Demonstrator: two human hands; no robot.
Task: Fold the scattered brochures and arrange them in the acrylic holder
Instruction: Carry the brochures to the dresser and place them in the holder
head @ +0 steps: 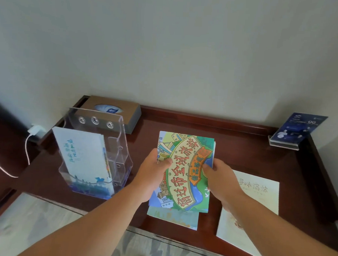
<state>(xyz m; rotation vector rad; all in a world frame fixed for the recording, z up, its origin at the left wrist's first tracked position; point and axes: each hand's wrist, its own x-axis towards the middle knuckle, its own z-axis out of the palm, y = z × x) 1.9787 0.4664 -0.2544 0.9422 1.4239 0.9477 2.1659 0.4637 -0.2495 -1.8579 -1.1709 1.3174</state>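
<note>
**HANDLING: ILLUSTRATED BROCHURE**

Fingers [166, 161] of the left hand [152, 173] and right hand [220, 180] pinch the illustrated brochure [183, 173] at its 9 and 3 o'clock edges, thumbs on top, over the desk [250, 150] centre. Expect light, glossy, flexible folded paper; grip at the edges to avoid creasing. A pale brochure [175, 218] lies beneath at 6 o'clock, a cream brochure [258, 201] at 4 o'clock. The clear, rigid acrylic holder [114, 125] at 9 o'clock contains one white brochure [81, 157]

Colours on my reddish-brown wooden table [240, 150]
The cartoon-printed paper brochure [183, 173] is green and blue, its cream banner lettered red; the upright white paper brochure [83, 157] has a blue-washed foot.
</note>
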